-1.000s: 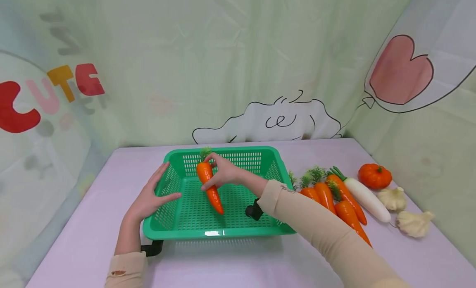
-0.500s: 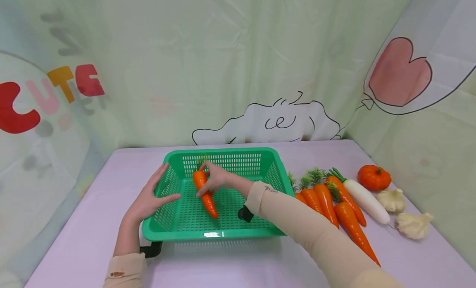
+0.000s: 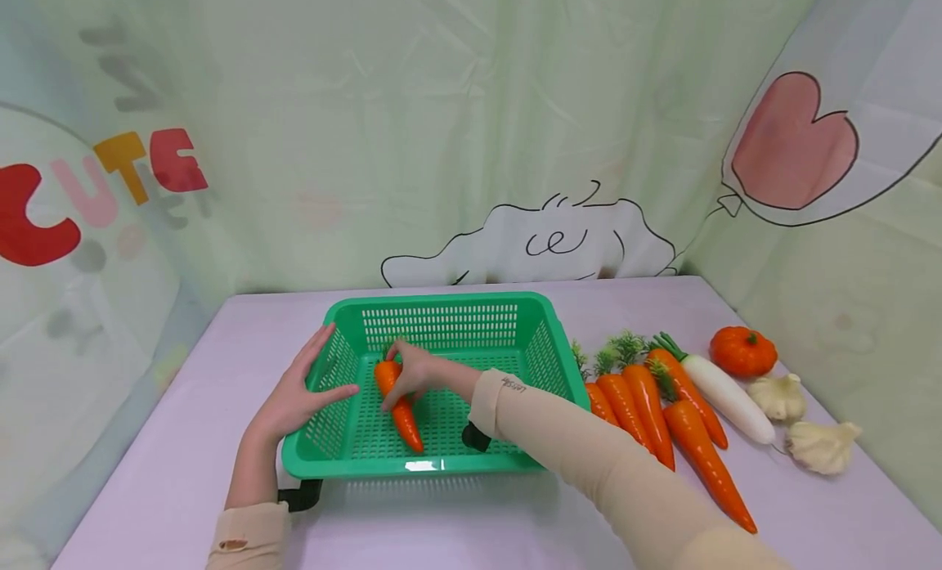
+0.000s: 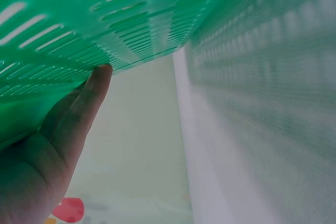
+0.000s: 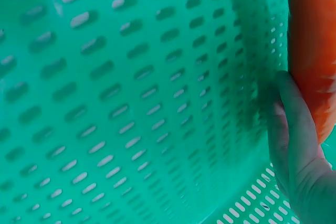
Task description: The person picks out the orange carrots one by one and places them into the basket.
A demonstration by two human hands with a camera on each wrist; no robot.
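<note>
A green slotted plastic basket (image 3: 500, 302) stands in the middle of the table. My left hand (image 3: 290, 400) grips its left wall, thumb over the inner side and fingers along the outside; in the left wrist view the fingers (image 4: 79, 111) lie against the slotted plastic. Inside the basket, on its left side, my right hand (image 3: 416, 369) pinches an orange carrot (image 3: 407, 423) near its leafy top. The carrot lies slanted, its tip toward the front rim. The right wrist view shows the carrot (image 5: 313, 45) beside the right hand (image 5: 302, 156), close to the basket wall.
Several carrots (image 3: 648, 410) lie right of the basket, some partly behind the right sleeve. Next to them are a white radish (image 3: 728, 394), a small orange pumpkin (image 3: 743, 351) and two garlic bulbs (image 3: 776, 397). Printed curtains enclose the table's back and sides.
My right hand has lowered the carrot further into the basket, moving slightly left and toward the front. The left hand and basket have stayed nearly still.
</note>
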